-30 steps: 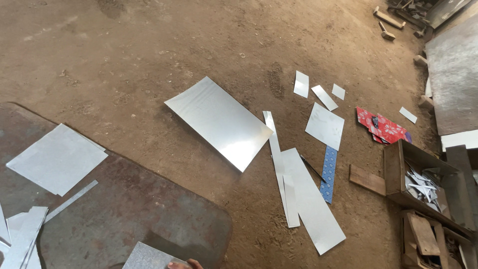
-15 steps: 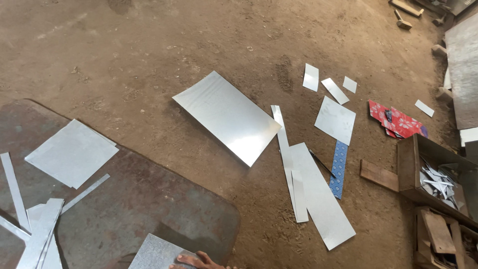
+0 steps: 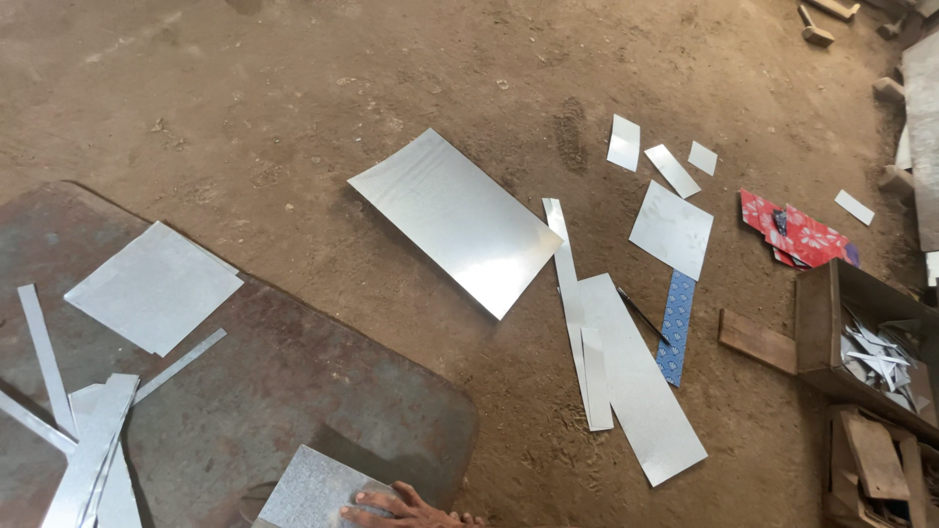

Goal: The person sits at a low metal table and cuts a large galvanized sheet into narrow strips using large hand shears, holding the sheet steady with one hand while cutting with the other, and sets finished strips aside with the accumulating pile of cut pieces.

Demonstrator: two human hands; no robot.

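One hand point(image 3: 396, 506) showed at the bottom edge. One large metal sheet point(image 3: 457, 221) lay on the dirt, along with three small offcuts point(image 3: 623, 143) near the top, one blue strip point(image 3: 675, 326) and one red wrapper point(image 3: 797, 233). Two wooden boxes point(image 3: 817, 323) stood at right.

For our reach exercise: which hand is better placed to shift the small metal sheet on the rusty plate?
Likely the right hand: it lies flat on the small metal sheet; the left is out of view.
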